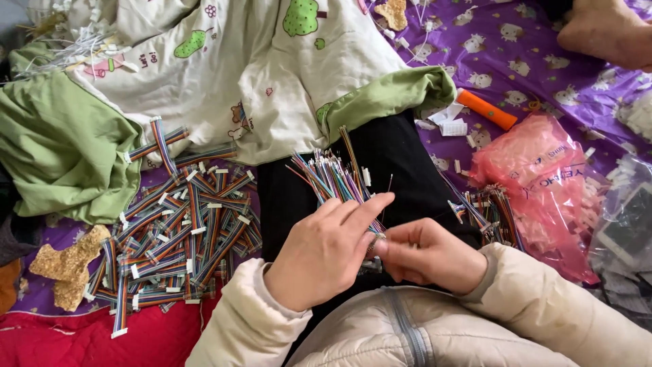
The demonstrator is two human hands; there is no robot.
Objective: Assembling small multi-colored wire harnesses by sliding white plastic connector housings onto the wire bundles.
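Left hand (pixel 324 253) lies palm down over the person's lap, fingers loosely extended, index finger pointing toward the upper right. It holds a fanned bundle of multicoloured wires (pixel 331 178), whose free ends spread upward over the black fabric (pixel 401 163) of the lap.

Right hand (pixel 429 255) is curled, thumb and fingertips pinched together at a small connector piece (pixel 375 242) just beside the left hand's fingertips; the piece is too small to identify further. The two hands touch at this point.

Near the left edge of the bed covering, a heap of rainbow ribbon cables (pixel 178 231) with white end connectors rests on the purple patterned sheet (pixel 496 61). A second, smaller bunch of cables (pixel 490 212) lies to the right of the lap, against a pink plastic bag (pixel 543 183). An orange cylindrical tool (pixel 486 109) lies on the sheet above the bag, beside scattered white connector housings (pixel 449 122). A cream and green printed quilt (pixel 258 75) covers the upper middle. A clear plastic bag (pixel 628 217) sits at the right edge. Another person's limb (pixel 608 30) shows in the upper right corner.
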